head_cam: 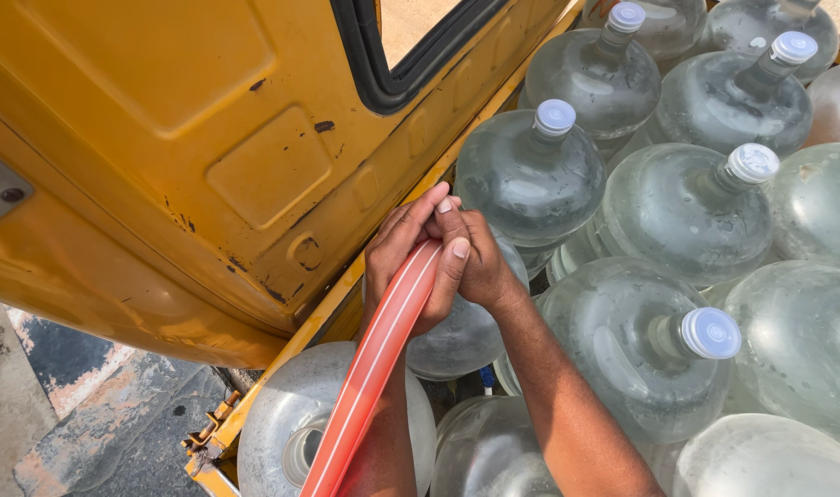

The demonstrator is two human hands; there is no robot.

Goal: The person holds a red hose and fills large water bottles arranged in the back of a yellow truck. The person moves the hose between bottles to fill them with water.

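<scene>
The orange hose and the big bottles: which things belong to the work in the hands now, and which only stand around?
In use:
- orange hose with white stripes
- left hand, wrapped around the hose
- right hand, pressed against the left at the hose end
- bottle under the hands

Standing around:
- capped clear bottles
- uncapped bottle
- yellow vehicle panel

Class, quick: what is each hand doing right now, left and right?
Left hand: closed around the orange striped flexible plastic hose.
Right hand: pressed against the left hand at the hose's top end; whether it grips anything cannot be told.
</scene>
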